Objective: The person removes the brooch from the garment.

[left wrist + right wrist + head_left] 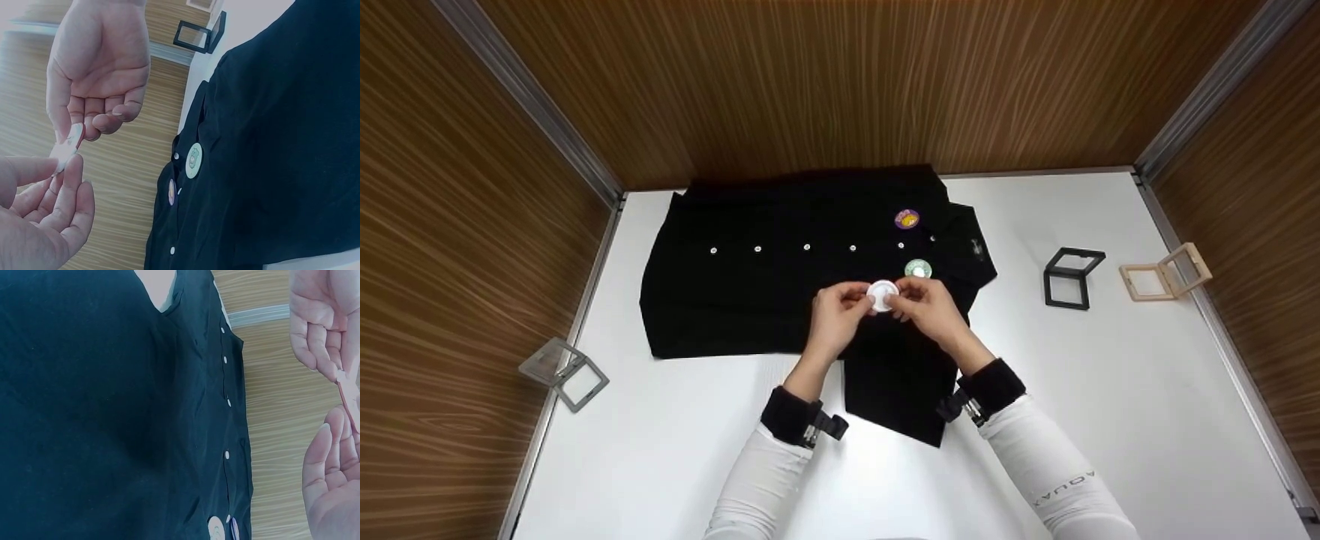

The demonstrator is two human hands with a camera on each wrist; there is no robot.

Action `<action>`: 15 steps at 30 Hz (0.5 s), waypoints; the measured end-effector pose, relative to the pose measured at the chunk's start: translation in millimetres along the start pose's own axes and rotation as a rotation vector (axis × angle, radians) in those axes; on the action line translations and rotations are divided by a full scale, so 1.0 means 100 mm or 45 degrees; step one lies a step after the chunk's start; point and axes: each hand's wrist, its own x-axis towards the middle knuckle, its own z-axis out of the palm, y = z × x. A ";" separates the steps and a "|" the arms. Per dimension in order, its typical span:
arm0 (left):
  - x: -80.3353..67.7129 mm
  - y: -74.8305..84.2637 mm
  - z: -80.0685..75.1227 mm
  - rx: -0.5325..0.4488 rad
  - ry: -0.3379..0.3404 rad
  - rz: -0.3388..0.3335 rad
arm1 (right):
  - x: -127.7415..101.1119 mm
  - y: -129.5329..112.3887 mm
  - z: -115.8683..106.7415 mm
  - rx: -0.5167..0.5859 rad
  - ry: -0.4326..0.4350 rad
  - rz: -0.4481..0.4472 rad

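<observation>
A round white badge (pixel 883 295), its pale back toward the head camera, is held above a black shirt (pixel 765 300). My left hand (pixel 838 315) pinches one side of it between thumb and fingers. At the opposite side my right hand (pixel 931 311) pinches it the same way. A thin red edge of the badge (pixel 68 147) shows in the left wrist view. On the shirt, near the collar, are a green round badge (pixel 918 269) and a purple badge (pixel 907 219) with a yellow figure. The shirt lies flat, collar to the right, small white buttons along its middle.
A black hinged display frame (pixel 1066 279) and a light wood-coloured one (pixel 1165 273) stand open at the right. A grey hinged frame (pixel 565 373) stands at the left edge of the white table (pixel 660 450). Wood-patterned walls (pixel 825 82) enclose the back and sides.
</observation>
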 end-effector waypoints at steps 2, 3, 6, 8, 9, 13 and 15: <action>0.00 0.00 0.00 0.002 -0.003 0.008 | 0.00 0.00 0.00 0.006 -0.001 0.003; 0.00 0.00 0.00 0.003 -0.005 0.014 | 0.00 0.00 0.00 0.008 -0.002 0.005; -0.02 0.06 0.00 -0.006 -0.009 0.028 | 0.01 0.01 0.00 0.016 -0.002 0.012; -0.03 0.06 0.00 -0.007 -0.011 0.034 | 0.01 0.01 0.00 0.023 -0.002 0.016; -0.03 0.06 0.00 -0.011 -0.010 0.032 | 0.01 0.01 0.00 0.024 0.000 0.016; -0.02 0.01 0.01 0.006 -0.003 0.024 | 0.00 0.02 0.00 0.037 0.002 0.018; -0.02 0.01 0.01 0.026 -0.001 0.016 | 0.00 0.03 0.00 0.042 0.001 0.023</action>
